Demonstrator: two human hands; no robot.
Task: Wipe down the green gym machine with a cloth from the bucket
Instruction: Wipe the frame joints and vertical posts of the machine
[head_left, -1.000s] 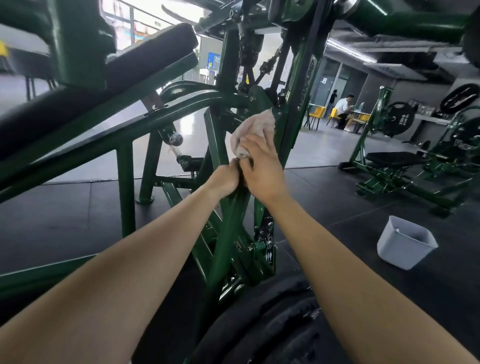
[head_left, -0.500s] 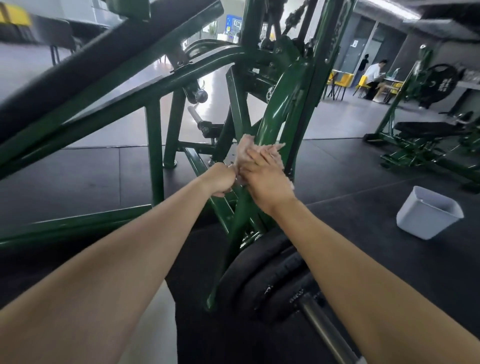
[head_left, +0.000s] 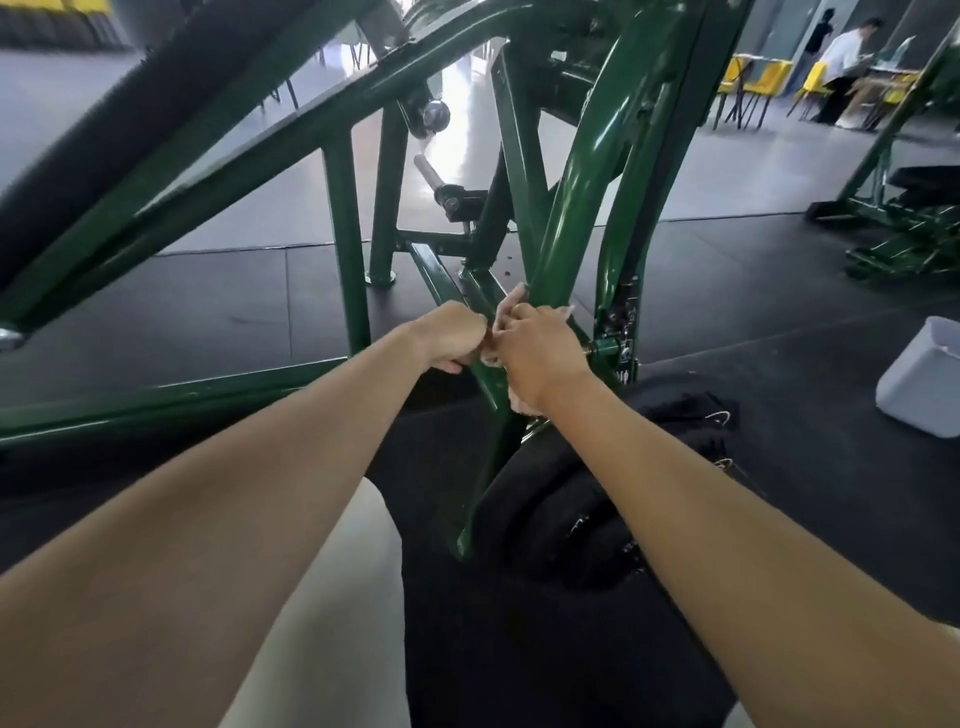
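Observation:
The green gym machine (head_left: 582, 171) fills the view with slanted and upright tubes. A pale cloth (head_left: 506, 312) is wrapped round its glossy slanted bar low down, near the bar's base. My right hand (head_left: 540, 353) grips the cloth against the bar, and cloth edges show above and below the hand. My left hand (head_left: 454, 338) is curled on the same bar just to the left, touching the cloth's edge; its fingers are hidden. The grey bucket (head_left: 922, 384) stands on the floor at the right edge.
Black weight plates (head_left: 566, 514) lie stacked under my right forearm. Dark rubber flooring (head_left: 218, 301) surrounds the frame. Another green machine (head_left: 904, 228) stands at right. A seated person (head_left: 847, 62) and yellow chairs (head_left: 737, 83) are far back right.
Both hands slid the cloth down the slanted bar, from about mid height to near its base. My head dropped lower with them, so the bucket shifted to the right edge.

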